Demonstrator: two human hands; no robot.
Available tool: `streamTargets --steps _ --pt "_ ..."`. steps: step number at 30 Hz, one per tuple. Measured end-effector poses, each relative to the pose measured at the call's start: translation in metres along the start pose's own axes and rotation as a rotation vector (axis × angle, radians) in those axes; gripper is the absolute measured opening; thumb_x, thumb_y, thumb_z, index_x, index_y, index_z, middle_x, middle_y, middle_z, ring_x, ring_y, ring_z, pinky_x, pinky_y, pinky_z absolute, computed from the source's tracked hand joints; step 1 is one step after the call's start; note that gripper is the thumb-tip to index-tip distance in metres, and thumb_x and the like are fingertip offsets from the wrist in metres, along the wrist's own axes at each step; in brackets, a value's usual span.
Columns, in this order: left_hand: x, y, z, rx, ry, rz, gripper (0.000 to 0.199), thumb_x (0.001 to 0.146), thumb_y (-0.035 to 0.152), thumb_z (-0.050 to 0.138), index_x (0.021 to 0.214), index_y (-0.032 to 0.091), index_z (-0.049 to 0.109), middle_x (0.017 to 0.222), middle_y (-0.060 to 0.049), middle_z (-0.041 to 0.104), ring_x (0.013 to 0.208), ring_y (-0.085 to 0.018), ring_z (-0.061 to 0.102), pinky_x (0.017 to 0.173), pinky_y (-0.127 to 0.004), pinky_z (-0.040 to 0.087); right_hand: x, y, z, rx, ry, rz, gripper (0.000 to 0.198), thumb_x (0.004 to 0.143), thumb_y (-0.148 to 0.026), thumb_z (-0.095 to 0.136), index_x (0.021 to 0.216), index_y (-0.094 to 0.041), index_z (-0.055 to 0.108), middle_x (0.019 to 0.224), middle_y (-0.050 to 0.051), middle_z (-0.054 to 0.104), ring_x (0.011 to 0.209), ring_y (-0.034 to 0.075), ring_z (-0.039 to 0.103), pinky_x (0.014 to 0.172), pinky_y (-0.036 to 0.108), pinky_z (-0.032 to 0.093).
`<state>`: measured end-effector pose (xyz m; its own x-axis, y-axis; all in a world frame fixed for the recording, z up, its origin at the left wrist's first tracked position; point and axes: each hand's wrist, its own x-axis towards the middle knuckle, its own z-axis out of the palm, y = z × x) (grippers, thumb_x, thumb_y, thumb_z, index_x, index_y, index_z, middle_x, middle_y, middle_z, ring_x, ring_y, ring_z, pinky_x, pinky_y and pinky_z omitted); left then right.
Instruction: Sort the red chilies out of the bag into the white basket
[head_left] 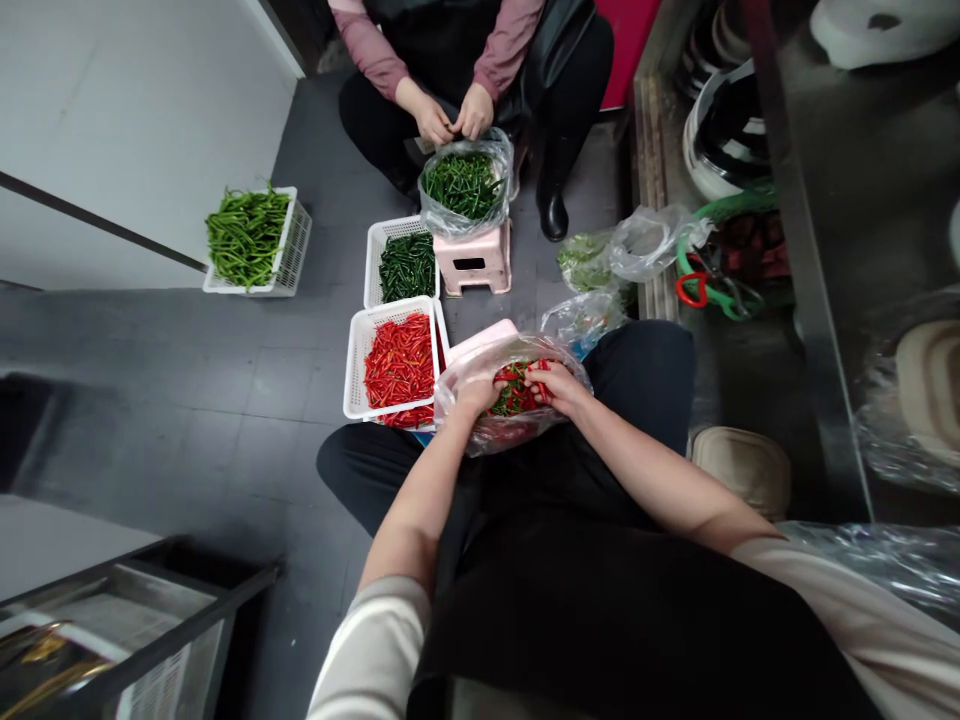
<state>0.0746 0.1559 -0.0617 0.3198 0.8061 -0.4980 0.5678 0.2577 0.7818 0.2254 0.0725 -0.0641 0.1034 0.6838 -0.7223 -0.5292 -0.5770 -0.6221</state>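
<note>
Between my knees rests an open clear plastic bag (491,435) with red chili peppers (517,400) and green stems inside. My left hand (478,393) reaches in over the left rim, its fingers closed around a red chili; the fingertips are partly hidden. On the right side of the bag, my right hand (555,385) is closed on red chilies, which stick out below its fingers. Just left of the bag stands a white basket (354,370) of red chilies (401,360), stacked over another container with more red chilies.
Opposite me, a co-worker's hands (454,118) meet above a bag of green chilies (463,185) on a pink stool (474,262). White baskets of dark green chilies (407,268) and long green peppers (247,238) stand leftward. Red-handled scissors (694,290) and a metal shelf (810,250) are at right.
</note>
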Motion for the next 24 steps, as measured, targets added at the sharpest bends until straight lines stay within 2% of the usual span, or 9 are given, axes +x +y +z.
streamTargets --steps 3,5,7,9,11,16,19,22,24 --pt "-0.022 -0.011 -0.003 0.125 0.042 0.052 0.008 0.068 0.019 0.072 0.075 0.020 0.067 0.074 -0.006 0.064 0.095 -0.024 0.059 0.098 -0.033 0.037 -0.002 0.002 0.000 -0.095 0.051 -0.036 0.028 0.064 -0.024 0.073 0.062 -0.018 0.046 0.045 -0.006 0.047 0.038 0.005 0.038 0.034 0.017 0.028" --pt "-0.035 -0.015 -0.005 0.054 0.040 0.061 0.005 0.074 0.024 0.067 0.075 0.019 0.067 0.069 -0.005 0.063 0.081 -0.020 0.060 0.086 -0.029 0.043 -0.004 0.004 0.001 -0.142 0.053 -0.054 0.029 0.063 -0.028 0.075 0.063 -0.018 0.048 0.046 -0.005 0.049 0.039 0.006 0.040 0.034 0.017 0.029" --pt "-0.046 -0.017 -0.005 -0.082 -0.052 0.030 0.013 0.079 0.028 0.062 0.076 0.016 0.066 0.063 -0.003 0.060 0.062 -0.014 0.055 0.069 -0.024 0.044 -0.006 0.005 0.002 -0.128 0.012 -0.050 0.027 0.062 -0.029 0.076 0.066 -0.017 0.053 0.051 -0.003 0.053 0.042 0.007 0.043 0.035 0.018 0.031" --pt "-0.054 -0.016 -0.004 -0.234 -0.181 -0.028 0.021 0.082 0.034 0.058 0.080 0.014 0.065 0.060 0.000 0.057 0.047 -0.008 0.044 0.052 -0.020 0.037 -0.008 0.005 0.003 -0.065 -0.046 -0.033 0.026 0.061 -0.030 0.078 0.071 -0.016 0.057 0.059 -0.001 0.058 0.044 0.007 0.045 0.036 0.018 0.034" --pt "-0.061 -0.014 -0.002 -0.369 -0.272 -0.088 0.028 0.083 0.040 0.056 0.085 0.013 0.064 0.060 0.001 0.055 0.041 -0.004 0.036 0.043 -0.018 0.027 -0.009 0.006 0.003 -0.018 -0.088 -0.019 0.026 0.060 -0.029 0.078 0.073 -0.015 0.060 0.063 0.001 0.061 0.045 0.006 0.044 0.037 0.018 0.034" --pt "-0.069 -0.011 0.011 -0.501 -0.322 -0.171 0.035 0.081 0.047 0.057 0.087 0.013 0.061 0.059 0.003 0.052 0.038 -0.003 0.031 0.039 -0.017 0.019 -0.006 0.011 0.004 -0.091 -0.097 -0.103 0.024 0.064 -0.031 0.075 0.067 -0.016 0.057 0.058 0.000 0.057 0.045 0.008 0.042 0.041 0.021 0.033" --pt "-0.067 -0.011 0.021 -0.373 -0.268 -0.154 0.030 0.084 0.043 0.053 0.081 0.014 0.061 0.055 0.003 0.051 0.039 -0.005 0.034 0.041 -0.019 0.024 -0.007 0.013 0.008 -0.362 0.012 -0.298 0.022 0.071 -0.032 0.067 0.063 -0.018 0.052 0.058 0.000 0.055 0.050 0.011 0.046 0.048 0.024 0.037" --pt "-0.063 -0.011 0.026 -0.183 -0.175 -0.128 0.030 0.087 0.035 0.048 0.069 0.015 0.060 0.049 0.002 0.050 0.041 -0.008 0.038 0.047 -0.021 0.031 -0.012 0.013 0.012 -0.864 0.149 -0.624 0.009 0.074 -0.021 0.058 0.067 -0.018 0.054 0.075 0.007 0.062 0.070 0.018 0.055 0.064 0.028 0.042" --pt "-0.062 -0.010 0.026 -0.104 -0.143 -0.115 0.033 0.088 0.032 0.046 0.062 0.016 0.058 0.048 0.001 0.050 0.042 -0.009 0.041 0.050 -0.021 0.033 -0.014 0.014 0.014 -1.110 0.172 -0.743 0.001 0.073 -0.016 0.056 0.072 -0.017 0.056 0.087 0.012 0.064 0.081 0.021 0.057 0.072 0.030 0.042"
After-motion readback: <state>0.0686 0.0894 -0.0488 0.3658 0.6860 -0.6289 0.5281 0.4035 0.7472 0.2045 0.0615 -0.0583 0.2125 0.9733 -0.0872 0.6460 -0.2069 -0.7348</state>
